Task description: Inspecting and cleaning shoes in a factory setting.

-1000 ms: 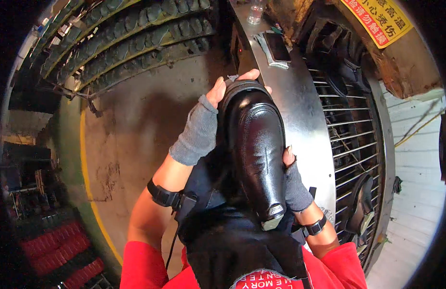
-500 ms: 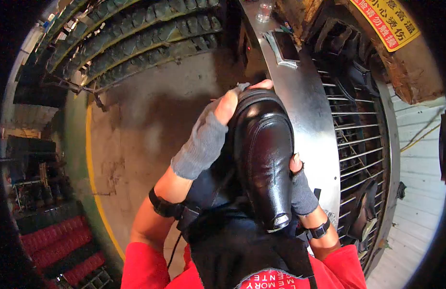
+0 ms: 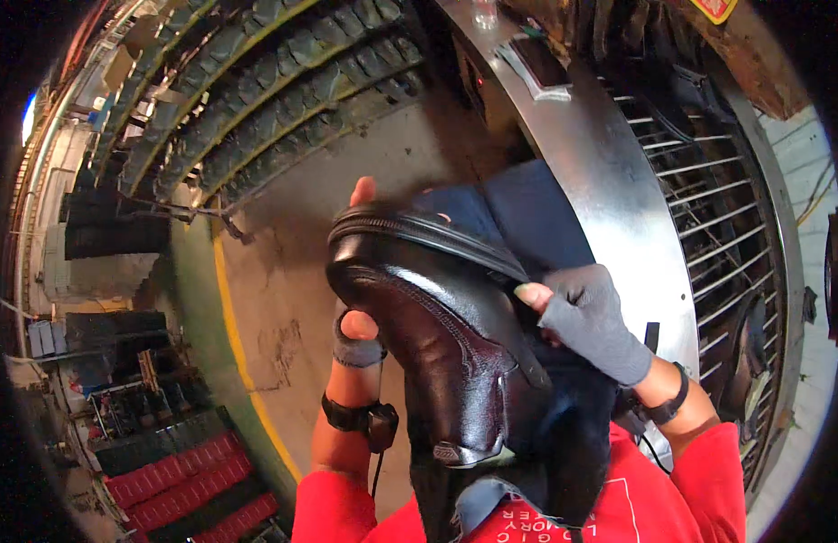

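A glossy black leather shoe (image 3: 437, 326) is tilted over my lap, its sole edge facing away and its stitched upper toward me. My left hand (image 3: 357, 335), in a grey fingerless glove, holds the rounded toe end; its thumb lies on the near side and a fingertip shows beyond the sole edge, the rest hidden behind the shoe. My right hand (image 3: 589, 317), gloved alike, is closed on the right end of the ribbed sole edge with thumb and fingers. Part of those fingers is hidden. A dark apron lies under the shoe.
A curved metal table (image 3: 618, 217) runs along my right, bearing papers (image 3: 536, 68) and a clear bottle (image 3: 484, 14). Past it is a barred rack (image 3: 708, 217) with dark shoes. Shelves of shoes (image 3: 283, 100) stand far left; red stacked items (image 3: 183, 471) sit lower left.
The shoe has turned and tilted, with its toe swung left and its sole edge showing more. My left hand moved left with it; my right hand moved up from the shoe's side to the sole edge.
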Demonstrator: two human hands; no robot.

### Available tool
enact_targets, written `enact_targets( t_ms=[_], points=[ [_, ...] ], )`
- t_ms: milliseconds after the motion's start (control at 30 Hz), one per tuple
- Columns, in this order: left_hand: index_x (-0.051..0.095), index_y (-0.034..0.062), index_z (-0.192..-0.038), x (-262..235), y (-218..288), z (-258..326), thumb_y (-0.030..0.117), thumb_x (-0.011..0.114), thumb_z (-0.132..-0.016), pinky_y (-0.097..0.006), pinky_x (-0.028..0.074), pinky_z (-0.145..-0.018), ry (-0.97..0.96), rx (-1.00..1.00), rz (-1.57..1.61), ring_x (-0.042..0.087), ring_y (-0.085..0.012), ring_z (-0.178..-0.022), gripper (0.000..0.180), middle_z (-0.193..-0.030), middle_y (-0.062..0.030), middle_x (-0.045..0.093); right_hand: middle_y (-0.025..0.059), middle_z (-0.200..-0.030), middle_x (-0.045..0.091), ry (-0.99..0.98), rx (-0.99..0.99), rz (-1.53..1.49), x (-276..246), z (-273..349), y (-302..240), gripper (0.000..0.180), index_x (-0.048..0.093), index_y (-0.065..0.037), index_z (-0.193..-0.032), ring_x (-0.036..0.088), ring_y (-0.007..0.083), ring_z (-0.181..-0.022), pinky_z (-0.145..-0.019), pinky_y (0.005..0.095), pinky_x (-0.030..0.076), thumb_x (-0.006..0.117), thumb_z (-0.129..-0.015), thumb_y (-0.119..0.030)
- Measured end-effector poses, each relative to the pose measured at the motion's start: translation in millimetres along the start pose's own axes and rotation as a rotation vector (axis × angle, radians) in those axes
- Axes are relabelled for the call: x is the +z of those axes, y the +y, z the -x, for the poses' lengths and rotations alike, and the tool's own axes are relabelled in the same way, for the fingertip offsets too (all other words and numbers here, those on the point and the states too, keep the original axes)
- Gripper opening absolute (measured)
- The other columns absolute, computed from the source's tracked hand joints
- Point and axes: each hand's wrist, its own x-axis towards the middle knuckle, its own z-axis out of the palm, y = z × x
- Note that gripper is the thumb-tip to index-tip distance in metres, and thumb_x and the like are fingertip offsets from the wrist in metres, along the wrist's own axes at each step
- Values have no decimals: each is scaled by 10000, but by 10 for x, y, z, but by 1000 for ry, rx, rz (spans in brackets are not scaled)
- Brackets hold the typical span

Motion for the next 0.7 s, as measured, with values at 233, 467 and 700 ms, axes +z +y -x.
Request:
enact_targets(
  t_ms=[233, 467, 700],
  points=[
    [350, 153, -1605, -48, -377, 25, 593, 972, -570, -548, 534, -1071, 140, -25, 55, 630, -374, -1263, 1285, -1442, -221, 592, 90, -804, 565, 37, -499, 1, 28, -53, 131, 464, 633, 11, -1259, 632, 235, -777, -724, 359, 504, 744, -908, -273],
    [456, 44, -1490, 384, -228, -337, 497, 904, -625, -439, 495, -1086, 124, -134, -231, 621, -278, -1237, 1074, -1361, -147, 617, 167, -954, 689, 9, -538, 174, -414, 133, 240, 452, 647, 7, -1358, 703, 305, -825, -845, 371, 550, 640, -940, -165],
    [496, -2, -1445, 926, -50, -450, 377, 884, -722, -380, 445, -1122, -178, -131, -499, 600, -225, -1272, 904, -1368, -97, 624, 145, -1462, 602, 424, -869, 189, -601, -113, -841, 737, 558, -4, -1475, 580, 265, -1321, -1154, 420, 399, 760, -873, -379]
  ],
)
